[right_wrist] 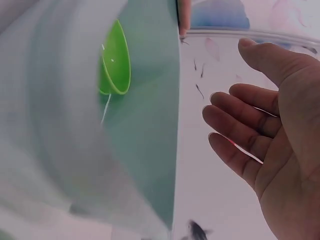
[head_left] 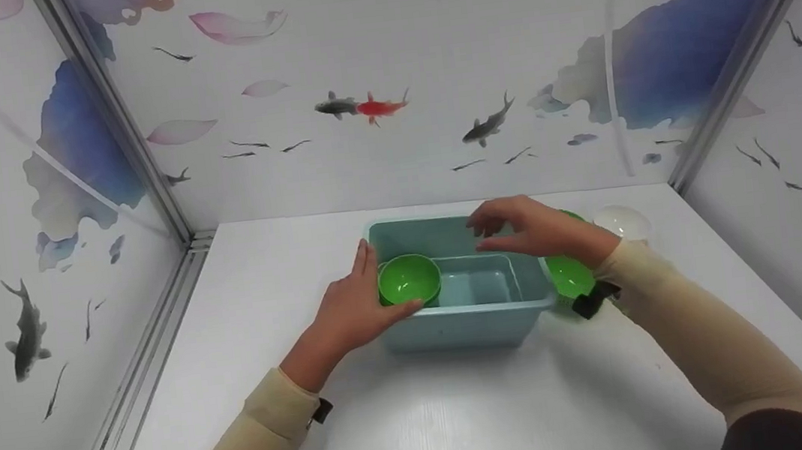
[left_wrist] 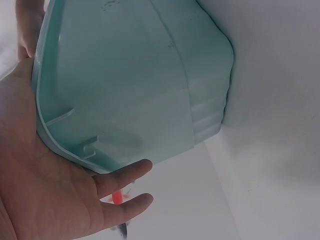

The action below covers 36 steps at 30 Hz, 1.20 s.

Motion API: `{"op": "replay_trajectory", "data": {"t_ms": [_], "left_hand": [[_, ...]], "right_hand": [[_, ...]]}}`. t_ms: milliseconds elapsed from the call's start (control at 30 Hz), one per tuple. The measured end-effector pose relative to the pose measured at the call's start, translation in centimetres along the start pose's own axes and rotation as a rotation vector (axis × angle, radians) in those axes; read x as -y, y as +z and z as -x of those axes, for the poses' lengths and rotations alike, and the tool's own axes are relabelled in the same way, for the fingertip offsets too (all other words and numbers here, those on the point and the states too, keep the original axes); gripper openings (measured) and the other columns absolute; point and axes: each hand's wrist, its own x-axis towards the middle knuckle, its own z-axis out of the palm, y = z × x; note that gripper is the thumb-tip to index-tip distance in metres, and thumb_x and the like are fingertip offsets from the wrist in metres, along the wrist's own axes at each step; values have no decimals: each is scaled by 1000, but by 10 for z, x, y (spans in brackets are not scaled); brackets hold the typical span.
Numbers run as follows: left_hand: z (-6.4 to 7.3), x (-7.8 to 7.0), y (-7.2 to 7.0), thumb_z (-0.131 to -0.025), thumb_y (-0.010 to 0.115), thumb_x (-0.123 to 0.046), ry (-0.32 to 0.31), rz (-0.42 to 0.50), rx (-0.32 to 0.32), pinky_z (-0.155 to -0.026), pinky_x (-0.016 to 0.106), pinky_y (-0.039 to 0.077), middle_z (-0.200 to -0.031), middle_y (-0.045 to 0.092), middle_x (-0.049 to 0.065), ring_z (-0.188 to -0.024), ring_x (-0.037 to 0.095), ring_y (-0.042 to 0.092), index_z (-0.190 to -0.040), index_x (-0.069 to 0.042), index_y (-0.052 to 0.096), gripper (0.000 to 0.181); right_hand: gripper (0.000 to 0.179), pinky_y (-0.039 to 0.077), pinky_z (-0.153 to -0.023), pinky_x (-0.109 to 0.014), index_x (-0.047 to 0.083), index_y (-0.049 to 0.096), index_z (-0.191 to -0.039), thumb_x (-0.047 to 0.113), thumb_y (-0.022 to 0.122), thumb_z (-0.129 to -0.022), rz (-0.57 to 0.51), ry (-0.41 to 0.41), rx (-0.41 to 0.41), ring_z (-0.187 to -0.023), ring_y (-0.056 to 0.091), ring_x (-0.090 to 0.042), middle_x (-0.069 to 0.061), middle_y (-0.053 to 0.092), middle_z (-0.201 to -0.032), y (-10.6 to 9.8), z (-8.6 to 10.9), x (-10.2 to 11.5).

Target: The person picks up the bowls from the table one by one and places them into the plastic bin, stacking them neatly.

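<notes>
A pale teal plastic bin (head_left: 458, 332) stands on the white table, with a green bowl (head_left: 410, 281) inside at its left end. My left hand (head_left: 354, 306) rests against the bin's left rim, fingers straight and thumb along the front edge. In the left wrist view that hand (left_wrist: 55, 185) lies along the rim of the bin (left_wrist: 125, 90). Over the bin's right side hovers my right hand (head_left: 522, 230), holding nothing, its fingers loosely bent. The right wrist view shows this hand (right_wrist: 280, 125) apart from the bin, and the green bowl (right_wrist: 117, 60) within it.
Right of the bin, partly hidden by my right forearm, sits another green bowl (head_left: 569, 277). Behind it is a white, shiny bowl-like thing (head_left: 623, 222). Printed panels with fish and petals (head_left: 383, 68) wall in the table (head_left: 285, 268) at the back and sides.
</notes>
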Motion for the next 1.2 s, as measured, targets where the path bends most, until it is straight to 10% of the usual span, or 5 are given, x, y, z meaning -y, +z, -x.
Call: {"op": "replay_trajectory", "data": {"t_ms": [233,700,1200], "left_hand": [[0,1,1,-91,67,-83,8,8,-9,-112,57,51,-185,9,14,-132,43,65,-177,-1,10,131],[-1,0,2,-90,66,-85,-5,8,0,-115,58,48,-186,7,12,-139,45,61,-177,-3,7,133],[0,0,1,-92,69,-81,-2,16,-6,-115,58,49,-185,7,14,-139,45,60,-177,-2,7,131]], "right_hand": [[33,57,-93,-23,14,76,-134,21,83,-103,-32,110,-98,-104,72,-19,2,78,-117,-15,51,-9],[23,52,-88,-12,6,76,-127,8,79,-104,60,219,-365,-92,70,-12,-3,79,-107,-27,147,-50],[28,51,-83,-9,1,75,-130,10,81,-103,68,363,-466,-92,67,-2,-14,79,-110,-22,195,-67]]}}
